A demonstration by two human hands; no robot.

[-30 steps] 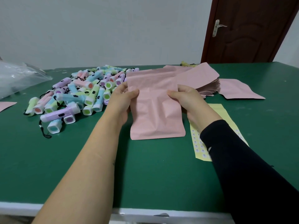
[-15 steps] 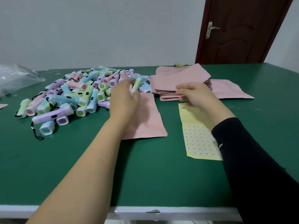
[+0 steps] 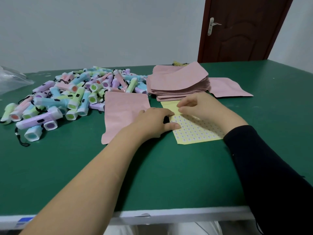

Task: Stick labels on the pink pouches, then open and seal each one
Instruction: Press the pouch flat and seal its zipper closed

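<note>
The left hand (image 3: 155,121) pressed down on the label sheet (image 3: 194,131) beside a pink pouch (image 3: 123,112); the right hand (image 3: 201,107) pinched the sheet.

Matt pink pouch (image 3: 122,112) — green felt-like table (image 3: 67,167).

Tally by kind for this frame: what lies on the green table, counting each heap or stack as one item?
Loose pink pouches: 2
Stack of pink pouches: 1
Yellow label sheet: 1
Heap of pastel torches: 1
Clear plastic bag: 1
Total: 6
</note>
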